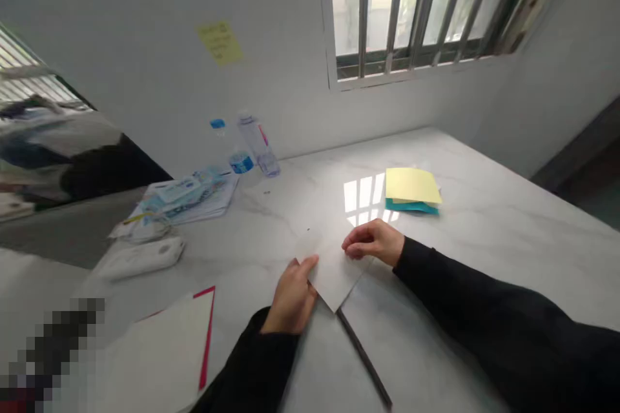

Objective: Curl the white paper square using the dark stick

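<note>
A pale sheet of paper (334,271) lies on the white marble table (484,239) right in front of me, one corner pointing toward me. My left hand (293,297) pinches its left edge between thumb and fingers. My right hand (374,242), fingers curled, presses down on the sheet's upper right edge. Both arms wear black sleeves. Whether the sheet is folded I cannot make out.
A small stack of yellow paper (411,186) over teal paper (411,206) lies beyond my right hand. Two plastic bottles (256,142), leaflets (194,197) and a white case (140,258) sit at the left. A red-edged booklet (169,348) lies near left. A dark seam (363,355) runs toward me.
</note>
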Motion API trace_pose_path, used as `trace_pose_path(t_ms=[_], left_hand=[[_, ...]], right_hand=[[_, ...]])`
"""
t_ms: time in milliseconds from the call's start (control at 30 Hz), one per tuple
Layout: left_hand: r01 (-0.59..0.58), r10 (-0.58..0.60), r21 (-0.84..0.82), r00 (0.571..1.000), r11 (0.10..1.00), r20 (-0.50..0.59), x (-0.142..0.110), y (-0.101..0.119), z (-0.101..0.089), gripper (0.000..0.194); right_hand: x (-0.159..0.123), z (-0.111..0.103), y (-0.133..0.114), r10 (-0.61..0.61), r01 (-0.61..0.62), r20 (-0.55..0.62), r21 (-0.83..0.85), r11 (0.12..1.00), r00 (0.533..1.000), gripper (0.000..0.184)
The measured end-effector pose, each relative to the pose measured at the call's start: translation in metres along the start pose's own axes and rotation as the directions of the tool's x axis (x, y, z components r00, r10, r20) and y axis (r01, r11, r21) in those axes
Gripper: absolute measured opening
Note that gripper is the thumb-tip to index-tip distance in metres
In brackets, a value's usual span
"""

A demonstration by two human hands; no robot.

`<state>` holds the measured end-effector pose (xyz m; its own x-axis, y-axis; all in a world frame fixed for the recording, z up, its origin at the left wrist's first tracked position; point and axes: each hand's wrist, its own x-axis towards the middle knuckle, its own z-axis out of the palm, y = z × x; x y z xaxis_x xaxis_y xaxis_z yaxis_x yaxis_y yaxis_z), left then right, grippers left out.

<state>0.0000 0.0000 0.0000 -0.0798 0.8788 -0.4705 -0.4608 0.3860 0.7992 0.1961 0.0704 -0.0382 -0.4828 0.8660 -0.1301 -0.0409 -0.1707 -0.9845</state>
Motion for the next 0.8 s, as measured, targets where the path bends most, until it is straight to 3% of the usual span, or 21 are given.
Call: trace_pose_path(t_ms=[333,533,633,800], left_hand=[[0.041,-0.046,0.037,0.988,0.998,0.146,-0.007,-0.002,0.006,0.031],[-0.075,0.013,0.151,0.926,0.986,0.378,-0.011,-0.001,0.005,0.040],[-0.068,0.010,0.150,0.934,0.986,0.358,-0.012,-0.001,0.004,0.039],[0.009,-0.036,0.121,0.975,0.993,0.221,-0.009,-0.003,0.005,0.031]], right_hand=[[-0.016,0.008,0.002,0.056,-0.054,-0.013,0.104,0.993,0.998,0.041],[-0.016,0.008,-0.001,-0.013,0.012,-0.040,-0.021,1.000,0.999,0.031],[-0.016,0.006,-0.001,-0.056,0.052,-0.032,-0.111,0.992,0.998,0.025],[-0.015,0.003,0.000,-0.067,0.056,-0.043,-0.216,0.975,0.997,0.027]])
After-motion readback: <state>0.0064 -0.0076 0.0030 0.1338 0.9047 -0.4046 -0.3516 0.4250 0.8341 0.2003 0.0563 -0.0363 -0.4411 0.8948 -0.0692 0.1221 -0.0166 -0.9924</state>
